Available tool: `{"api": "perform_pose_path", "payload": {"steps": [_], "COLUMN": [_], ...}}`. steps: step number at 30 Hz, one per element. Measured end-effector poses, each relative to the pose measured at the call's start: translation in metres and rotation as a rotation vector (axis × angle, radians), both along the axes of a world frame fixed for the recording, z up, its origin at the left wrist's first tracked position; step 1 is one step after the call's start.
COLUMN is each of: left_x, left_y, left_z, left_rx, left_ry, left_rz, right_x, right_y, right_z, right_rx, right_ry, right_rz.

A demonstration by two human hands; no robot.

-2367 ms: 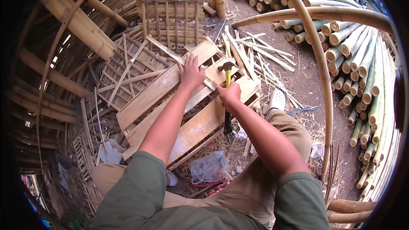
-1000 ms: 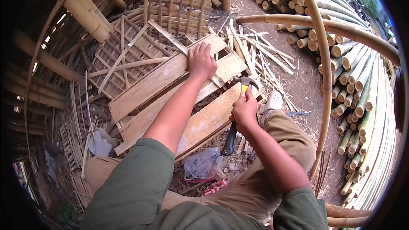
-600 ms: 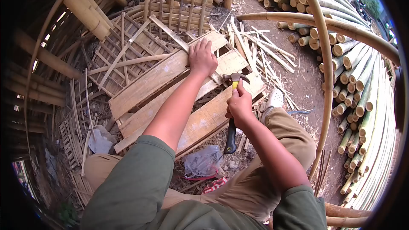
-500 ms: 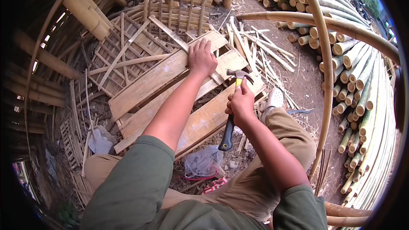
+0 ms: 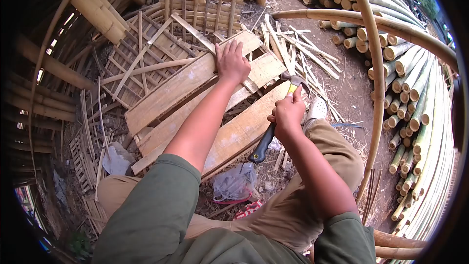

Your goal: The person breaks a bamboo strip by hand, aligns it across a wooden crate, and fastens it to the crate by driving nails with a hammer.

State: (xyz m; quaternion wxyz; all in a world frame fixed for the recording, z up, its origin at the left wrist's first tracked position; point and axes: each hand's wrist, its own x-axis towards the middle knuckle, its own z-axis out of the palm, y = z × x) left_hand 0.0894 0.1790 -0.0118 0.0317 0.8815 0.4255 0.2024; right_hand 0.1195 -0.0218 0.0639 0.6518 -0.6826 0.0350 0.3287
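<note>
My left hand [image 5: 233, 62] lies on the far wooden plank [image 5: 171, 90], fingers stretched out towards its far edge. Beside those fingers, a thin bamboo strip [image 5: 193, 29] runs up to the plank. In my right hand [image 5: 289, 117] is a claw hammer [image 5: 264, 144], gripped on its black and yellow handle with the metal head up. The hammer head is just off the right end of the near plank [image 5: 239, 134]. Between these two boards lies a middle plank [image 5: 266, 68]; gaps separate the three, and a crosspiece [image 5: 250, 85] shows beneath them.
Split bamboo pieces [image 5: 312, 51] litter the ground behind the planks. Cut bamboo poles [image 5: 410, 83] are stacked at right, past a curved bamboo rail [image 5: 377, 83]. Woven bamboo panels [image 5: 146, 58] lie at left. A plastic bag [image 5: 235, 183] sits between my legs.
My right hand has shifted right and slightly up with the hammer, its head now tilted further right. My left hand stays on the far plank, nearly unmoved.
</note>
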Motion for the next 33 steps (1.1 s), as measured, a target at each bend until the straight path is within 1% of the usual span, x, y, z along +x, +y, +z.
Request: {"api": "perform_pose_path", "payload": {"steps": [1,3,4,5,8,9,11,13,14,17,18,19,21,23,24,25,27,29,31,33], "left_x": [0.000,0.000,0.001,0.001,-0.001,-0.001,-0.001,0.000,-0.001,0.000,0.000,0.000,-0.001,-0.001,0.000,0.000,0.000,0.001,0.000,0.000], "left_y": [-0.001,-0.002,-0.002,-0.002,-0.001,-0.001,-0.001,-0.001,-0.001,-0.001,-0.001,-0.001,-0.001,0.000,0.000,-0.001,0.001,0.000,0.000,0.001], "left_z": [0.001,0.002,0.000,-0.001,0.001,0.000,-0.001,0.000,0.001,-0.001,-0.001,-0.002,-0.001,-0.002,-0.003,-0.004,-0.005,-0.003,-0.003,-0.004], "left_rx": [-0.002,-0.030,-0.032,-0.028,-0.027,-0.033,-0.030,-0.026,-0.049,-0.061,-0.053,-0.055,-0.042,-0.037,-0.029,-0.031,-0.024,-0.044,-0.035,-0.040], "left_ry": [-0.001,-0.019,-0.020,-0.030,-0.036,-0.036,-0.026,-0.021,-0.025,-0.034,-0.038,-0.036,-0.047,-0.052,-0.054,-0.054,-0.059,-0.061,-0.076,-0.075], "left_rz": [0.001,0.007,0.006,0.006,0.007,0.007,0.015,0.021,0.020,0.021,0.025,0.025,0.022,0.024,0.019,0.015,0.036,0.035,0.034,0.036], "right_x": [-0.003,-0.010,-0.011,-0.011,-0.005,-0.003,0.001,-0.011,-0.011,-0.011,-0.008,-0.004,0.001,-0.012,-0.017,-0.020,-0.009,-0.005,0.002,0.009], "right_y": [0.000,0.000,0.000,-0.001,-0.001,-0.003,-0.004,-0.001,-0.003,0.001,-0.002,-0.004,-0.005,-0.001,0.000,0.002,0.006,0.001,-0.005,-0.006], "right_z": [-0.005,-0.011,-0.011,-0.009,0.006,0.006,-0.002,-0.006,-0.006,0.004,0.011,0.021,0.017,-0.002,-0.007,-0.011,-0.004,0.019,0.030,0.008], "right_rx": [-0.002,-0.095,-0.062,-0.063,0.007,-0.019,0.011,-0.136,-0.107,-0.023,0.030,0.017,0.035,-0.096,-0.136,-0.094,0.068,0.155,0.165,0.141], "right_ry": [-0.001,0.068,0.074,0.075,0.112,0.017,0.028,-0.039,0.036,0.113,0.064,0.047,0.019,-0.065,-0.026,0.038,0.246,0.214,0.159,0.084], "right_rz": [0.001,0.367,0.387,0.387,0.164,0.102,0.033,0.255,0.409,0.215,0.168,0.106,0.015,0.045,0.295,0.386,0.316,0.204,0.083,-0.046]}}
